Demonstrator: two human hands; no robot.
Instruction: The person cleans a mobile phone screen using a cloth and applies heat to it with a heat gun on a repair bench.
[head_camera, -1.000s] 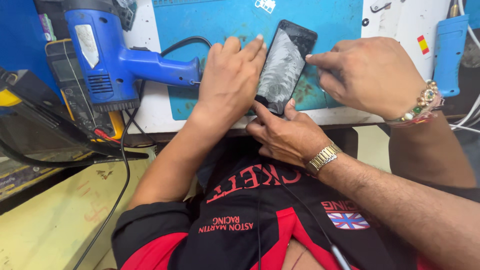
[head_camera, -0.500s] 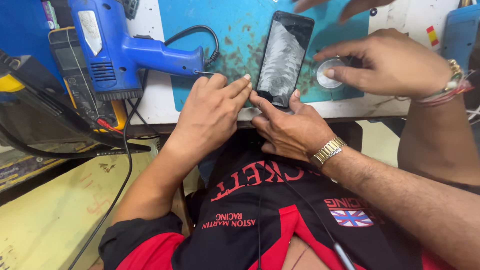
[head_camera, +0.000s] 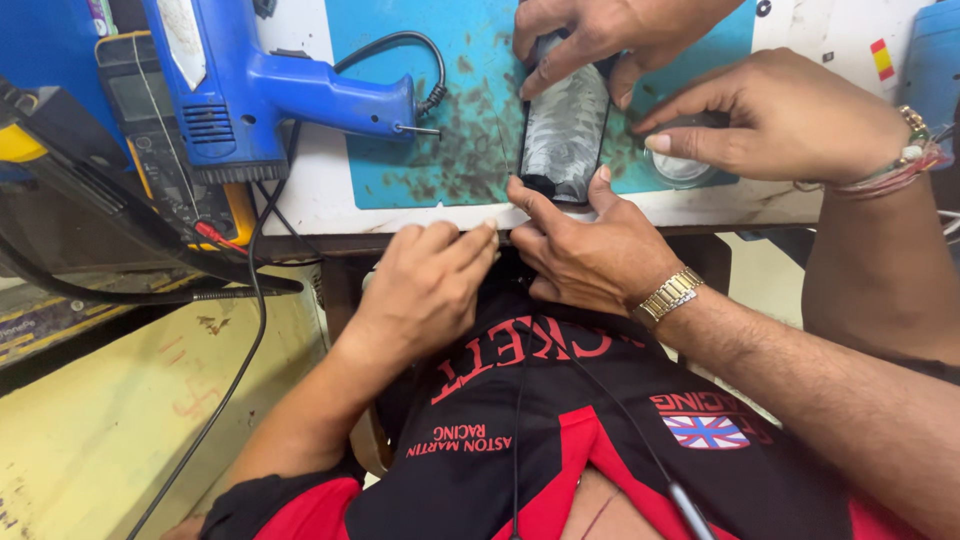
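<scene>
1. One phone (head_camera: 566, 135) lies on the teal mat (head_camera: 450, 100), just beyond the right hand (head_camera: 590, 250), whose fingers pinch its near end.
2. Left hand (head_camera: 425, 285) rests curled at the table edge, seemingly empty.
3. Two other hands (head_camera: 780, 120) reach in.

The phone (head_camera: 566, 135) now lies flat on the blue mat (head_camera: 440, 120); the left hand (head_camera: 430, 285) is off it at the bench edge, another person's hand (head_camera: 590, 35) presses its top.
</scene>
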